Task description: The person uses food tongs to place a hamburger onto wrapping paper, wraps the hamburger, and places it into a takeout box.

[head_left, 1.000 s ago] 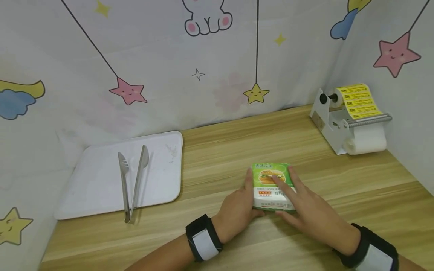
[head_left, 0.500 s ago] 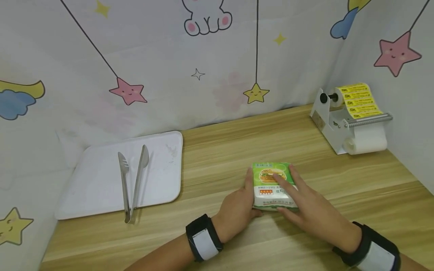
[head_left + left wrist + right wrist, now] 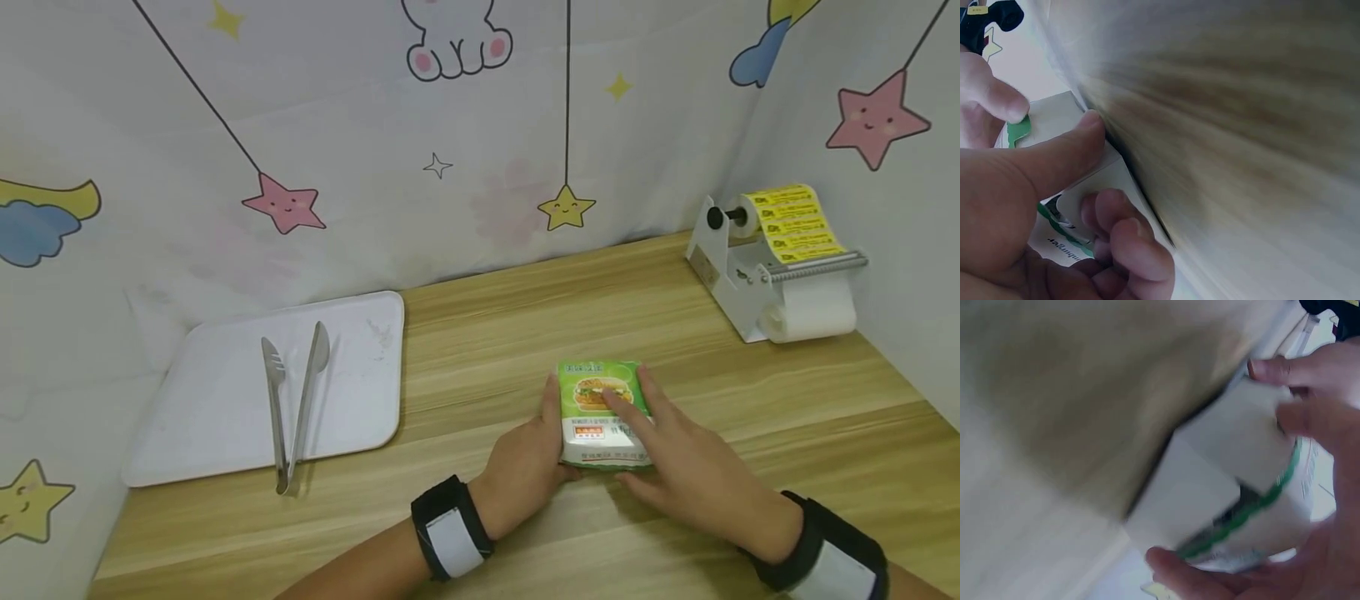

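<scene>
A green and white burger box (image 3: pixel 592 429), printed with a hamburger, sits closed on the wooden table between both hands. My left hand (image 3: pixel 521 467) holds its left side, fingers along that wall and thumb at the front corner. In the left wrist view, the left thumb lies across the box's pale lower wall (image 3: pixel 1054 125), with other fingers curled beside it. From the right, my right hand (image 3: pixel 697 467) grips the box. Its index finger lies over the lid and its thumb is at the front. The right wrist view shows the box (image 3: pixel 1235 437) between both hands, somewhat blurred.
On the left, a white tray (image 3: pixel 202 400) carries metal tongs (image 3: pixel 302 408), whose joined end overhangs the front edge. At the back right stands a label dispenser (image 3: pixel 712 267) with a roll of yellow labels (image 3: pixel 798 225). A printed curtain (image 3: pixel 360 167) borders the table behind.
Both hands stay on the burger box. The right hand and the lid under its index finger shift very slightly; the left hand, tray and dispenser keep their places.
</scene>
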Motion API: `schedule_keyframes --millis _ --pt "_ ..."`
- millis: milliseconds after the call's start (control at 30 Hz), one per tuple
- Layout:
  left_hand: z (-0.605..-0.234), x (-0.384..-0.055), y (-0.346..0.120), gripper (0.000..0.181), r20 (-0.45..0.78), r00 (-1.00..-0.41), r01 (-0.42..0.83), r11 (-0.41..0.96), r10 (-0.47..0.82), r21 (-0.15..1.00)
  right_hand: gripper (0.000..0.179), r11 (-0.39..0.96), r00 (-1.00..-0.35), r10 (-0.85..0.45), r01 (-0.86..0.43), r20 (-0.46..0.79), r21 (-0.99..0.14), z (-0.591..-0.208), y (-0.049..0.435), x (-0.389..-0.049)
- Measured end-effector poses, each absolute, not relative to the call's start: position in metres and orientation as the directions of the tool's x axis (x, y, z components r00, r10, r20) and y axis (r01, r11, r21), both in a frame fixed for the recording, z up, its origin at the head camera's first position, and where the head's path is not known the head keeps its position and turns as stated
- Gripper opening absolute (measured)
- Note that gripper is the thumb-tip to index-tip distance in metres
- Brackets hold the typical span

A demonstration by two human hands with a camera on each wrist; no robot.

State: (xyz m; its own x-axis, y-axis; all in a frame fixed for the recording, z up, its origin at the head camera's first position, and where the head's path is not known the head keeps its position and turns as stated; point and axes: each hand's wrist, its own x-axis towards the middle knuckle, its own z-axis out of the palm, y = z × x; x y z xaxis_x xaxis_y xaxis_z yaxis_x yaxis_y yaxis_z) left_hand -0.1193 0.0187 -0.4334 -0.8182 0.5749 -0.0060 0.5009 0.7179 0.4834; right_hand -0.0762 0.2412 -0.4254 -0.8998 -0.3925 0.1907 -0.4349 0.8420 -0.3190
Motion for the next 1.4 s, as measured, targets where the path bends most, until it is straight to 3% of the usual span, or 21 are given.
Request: schedule_keyframes --millis 200,367,533,733,1233,1400 --pt "-0.433 -0.120 0.019 0.117 -0.022 -0.824 0.487 0.728 0.566 0.483 0.109 0.838 -0.853 -0.447 -0.505 0.270 -0.209 -0.422 0.244 -0.080" --pt "-0.434 -0.120 0.019 0.118 -0.017 -0.828 0.486 0.731 0.561 0.479 0.096 0.784 -0.751 -0.531 -0.611 0.392 -0.110 -0.424 0.242 -0.080" --pt "-0.435 -0.121 0.021 0.117 -0.009 -0.830 0.488 0.732 0.558 0.475 0.085 0.754 -0.711 -0.551 -0.648 0.438 -0.103 -0.425 0.240 -0.078" --pt "-0.434 -0.121 0.021 0.116 -0.025 -0.830 0.479 0.736 0.557 0.479 0.087 0.732 -0.678 -0.573 -0.676 0.460 -0.084 -0.424 0.242 -0.080" --pt "-0.435 -0.120 0.019 0.114 0.011 -0.808 0.525 0.712 0.589 0.467 0.076 0.773 -0.732 -0.576 -0.632 0.363 -0.048 -0.430 0.241 -0.080" --pt "-0.434 -0.121 0.016 0.118 0.029 -0.809 0.522 0.695 0.588 0.495 0.082 0.748 -0.727 -0.583 -0.654 0.363 -0.110 -0.420 0.246 -0.083"
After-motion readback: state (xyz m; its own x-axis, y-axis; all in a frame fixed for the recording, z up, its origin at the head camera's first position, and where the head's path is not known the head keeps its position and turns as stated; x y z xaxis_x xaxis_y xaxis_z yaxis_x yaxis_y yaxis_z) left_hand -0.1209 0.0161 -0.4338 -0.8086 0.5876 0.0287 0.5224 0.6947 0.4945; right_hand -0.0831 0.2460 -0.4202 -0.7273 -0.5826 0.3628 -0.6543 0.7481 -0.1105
